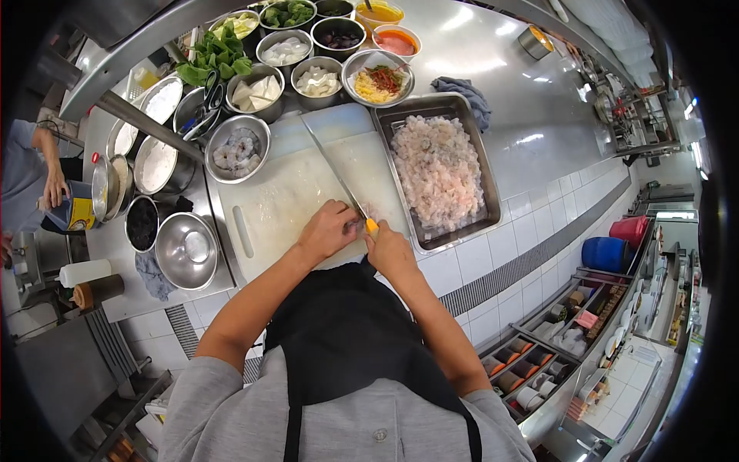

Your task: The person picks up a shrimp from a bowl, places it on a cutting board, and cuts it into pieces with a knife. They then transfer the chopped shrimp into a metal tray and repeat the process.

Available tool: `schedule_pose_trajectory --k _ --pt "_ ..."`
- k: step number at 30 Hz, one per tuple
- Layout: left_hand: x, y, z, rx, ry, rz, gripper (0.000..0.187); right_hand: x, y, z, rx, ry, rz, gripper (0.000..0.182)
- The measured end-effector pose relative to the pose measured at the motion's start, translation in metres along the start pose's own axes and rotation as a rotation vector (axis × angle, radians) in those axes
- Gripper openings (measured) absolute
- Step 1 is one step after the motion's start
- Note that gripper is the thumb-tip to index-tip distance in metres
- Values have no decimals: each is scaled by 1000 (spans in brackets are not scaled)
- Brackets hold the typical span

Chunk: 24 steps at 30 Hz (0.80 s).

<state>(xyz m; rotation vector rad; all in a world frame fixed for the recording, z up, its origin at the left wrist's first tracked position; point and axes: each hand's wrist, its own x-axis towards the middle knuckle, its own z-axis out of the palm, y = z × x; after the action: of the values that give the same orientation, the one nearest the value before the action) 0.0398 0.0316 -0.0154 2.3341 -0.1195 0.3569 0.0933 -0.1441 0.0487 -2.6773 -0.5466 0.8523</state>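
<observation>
Knife [332,166] stretched along the white cutting board [277,189], tip toward the far side, heel close to the body, yellow handle [372,226] wrapped in the right hand [392,252]. Grip on that side clamped round the handle. Left hand [329,231] low over the board, just left of the blade near the heel, fingers curled and partly blurred; hard to make out whether closed on a morsel or merely resting. Pinkish scraps [370,209] on the board just right of the blade, near the handle. Beside the board, to the right on the steel bench [531,115], a metal tray [491,206] with a broad heap of chopped shrimp [439,173]. By the board's far left corner, a steel bowl [263,132] of larger, whole-looking shrimp [236,151].

Reads as cutting in mid-step, judging by the scraps beside the blade. Probably well along, given so big a heap in the tray and so few in the bowl. Calls next for a controlled blade and left fingertips tucked back from the edge. Worth minding: wet flesh, likely to skid under a light press.
</observation>
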Motion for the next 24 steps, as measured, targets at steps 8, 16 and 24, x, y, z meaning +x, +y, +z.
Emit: schedule_pose_trajectory --k 8,16,24 --pt "-4 3 -2 -8 29 -33 16 8 -2 22 49 91 -17 37" --pt "-6 5 -4 -44 69 -49 16 -43 -14 -36 -61 -75 48 37" --pt "-6 5 -2 -52 87 -55 19 -44 -9 -49 -81 -47 29 36"
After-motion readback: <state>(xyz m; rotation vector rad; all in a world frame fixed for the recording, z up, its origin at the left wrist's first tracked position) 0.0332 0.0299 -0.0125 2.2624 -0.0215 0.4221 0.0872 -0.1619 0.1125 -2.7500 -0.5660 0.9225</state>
